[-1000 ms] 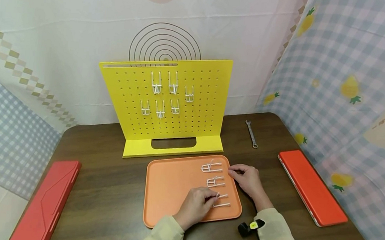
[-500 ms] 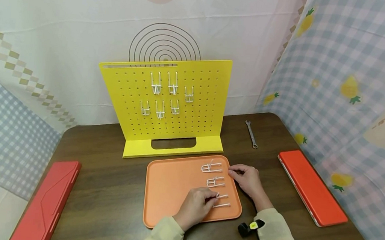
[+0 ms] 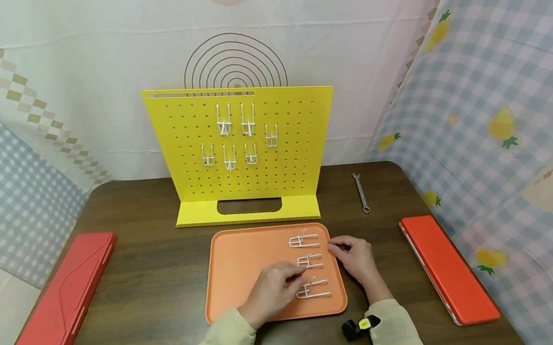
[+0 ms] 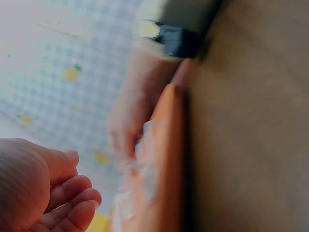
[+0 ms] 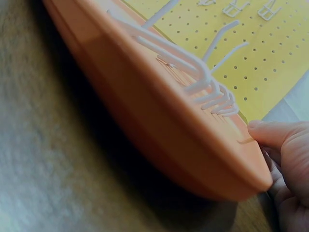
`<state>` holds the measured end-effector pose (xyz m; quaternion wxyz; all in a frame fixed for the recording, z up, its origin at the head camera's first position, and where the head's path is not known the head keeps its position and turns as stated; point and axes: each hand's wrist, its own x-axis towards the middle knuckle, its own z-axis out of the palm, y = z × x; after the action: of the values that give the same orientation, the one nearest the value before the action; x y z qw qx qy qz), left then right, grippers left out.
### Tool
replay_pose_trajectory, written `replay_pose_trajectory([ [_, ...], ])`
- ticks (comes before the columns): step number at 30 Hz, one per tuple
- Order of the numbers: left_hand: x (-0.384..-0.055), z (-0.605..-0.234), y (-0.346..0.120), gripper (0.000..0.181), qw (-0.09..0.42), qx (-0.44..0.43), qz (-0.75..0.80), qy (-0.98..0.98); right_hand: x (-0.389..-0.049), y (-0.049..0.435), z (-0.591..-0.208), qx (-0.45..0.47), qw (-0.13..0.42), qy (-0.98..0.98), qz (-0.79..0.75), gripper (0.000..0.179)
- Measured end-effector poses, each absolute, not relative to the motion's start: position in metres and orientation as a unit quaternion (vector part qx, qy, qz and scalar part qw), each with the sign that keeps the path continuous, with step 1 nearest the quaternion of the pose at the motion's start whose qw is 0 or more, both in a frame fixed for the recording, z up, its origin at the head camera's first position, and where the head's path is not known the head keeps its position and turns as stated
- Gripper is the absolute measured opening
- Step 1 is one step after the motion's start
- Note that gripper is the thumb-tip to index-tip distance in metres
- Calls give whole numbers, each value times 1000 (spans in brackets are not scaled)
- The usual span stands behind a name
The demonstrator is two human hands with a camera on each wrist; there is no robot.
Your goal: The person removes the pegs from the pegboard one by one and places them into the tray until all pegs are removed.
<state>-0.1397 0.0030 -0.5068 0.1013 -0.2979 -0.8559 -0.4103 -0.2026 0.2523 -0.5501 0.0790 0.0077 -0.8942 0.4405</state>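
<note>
My left hand (image 3: pixel 271 290) is over the front right of the orange tray (image 3: pixel 237 267), fingertips close by the nearest white wire hook (image 3: pixel 320 294). In the left wrist view its fingers curl loosely with nothing between them. Two more wire hooks lie farther back on the tray, all along its right side with prongs pointing right. At the tray's right edge, my right hand (image 3: pixel 356 259) grips the rim, its thumb (image 5: pixel 265 133) over the edge and fingers below. Behind the tray stands a yellow pegboard (image 3: pixel 302 158) with several white hooks hung on it.
A wrench (image 3: pixel 361 193) lies at the table's back right. A red case (image 3: pixel 446 270) sits at the right, and another red case (image 3: pixel 70 286) at the left. Patterned cloth hangs behind and on both sides of the brown table (image 3: pixel 151 271).
My left hand has let go of the nearest wire hook and moved slightly left and back, so the whole hook shows more. The right hand has stayed at the tray's rim.
</note>
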Motion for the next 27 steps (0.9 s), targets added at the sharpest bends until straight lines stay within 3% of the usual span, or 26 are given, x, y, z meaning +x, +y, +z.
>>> replay_pose_trajectory([
  [15,-168,-451,-107,16,188,-223,-407,-865,-201,251,-548,1,68,-892,446,12],
  [23,-202,-434,-151,16,194,-181,-413,-871,-201,250,-548,-2,69,-892,446,12],
  [27,-228,-421,-163,22,172,-136,-468,-856,-201,250,-549,-3,69,-894,442,12],
])
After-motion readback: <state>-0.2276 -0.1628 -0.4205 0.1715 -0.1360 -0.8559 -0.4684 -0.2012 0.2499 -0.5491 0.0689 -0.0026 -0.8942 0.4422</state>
